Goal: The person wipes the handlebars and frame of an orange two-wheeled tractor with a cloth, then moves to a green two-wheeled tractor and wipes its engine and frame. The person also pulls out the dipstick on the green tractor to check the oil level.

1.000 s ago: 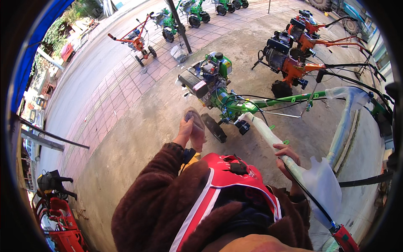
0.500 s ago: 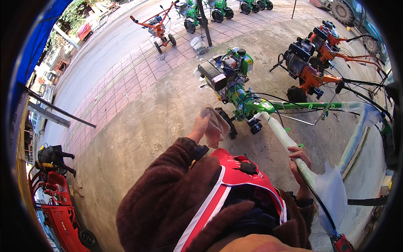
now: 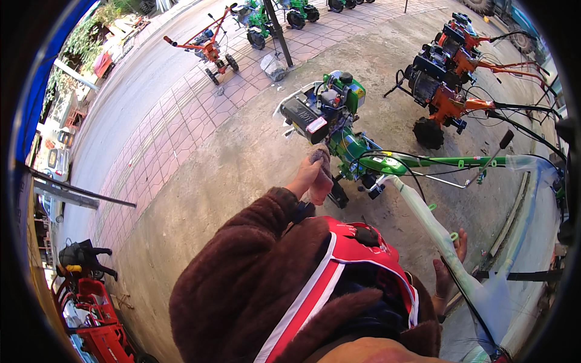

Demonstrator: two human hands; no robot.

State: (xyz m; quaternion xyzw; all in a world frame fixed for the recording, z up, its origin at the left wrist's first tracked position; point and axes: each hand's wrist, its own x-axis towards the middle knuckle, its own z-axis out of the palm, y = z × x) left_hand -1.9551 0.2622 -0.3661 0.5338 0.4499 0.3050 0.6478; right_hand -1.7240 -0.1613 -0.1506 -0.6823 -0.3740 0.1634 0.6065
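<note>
You stand on a concrete yard (image 3: 200, 199) edged by pink paving (image 3: 181, 121) and a grey road (image 3: 121, 109) toward ten o'clock, reading the clock from the middle of your view. A blue awning (image 3: 51, 48) hangs at ten, a dark pole (image 3: 279, 36) rises at twelve, and green tillers (image 3: 257, 21) line the paving behind it. An orange two-wheeled tiller (image 3: 212, 51) stands at eleven, more orange tillers (image 3: 445, 100) at two, and a red machine (image 3: 100, 311) at eight.

The green walk-behind tiller (image 3: 348, 142) sits at one o'clock, close in front of you, its engine (image 3: 308, 115) facing twelve and its plastic-wrapped handlebar (image 3: 420, 212) slanting out to four.

Your left hand (image 3: 305, 174), near the centre, has its fingers closed on a pinkish-brown cloth (image 3: 320, 190) that hangs beside the tiller's black tyre (image 3: 339, 196); whether cloth and machine touch, you cannot tell from here. Your right hand (image 3: 443, 278), at four, is beside that handlebar with its fingers extended and its thumb apart; contact is unclear. Brown fuzzy sleeves (image 3: 242, 242) cover your arms, and a red apron (image 3: 369, 251) with white trim lies between them.
</note>
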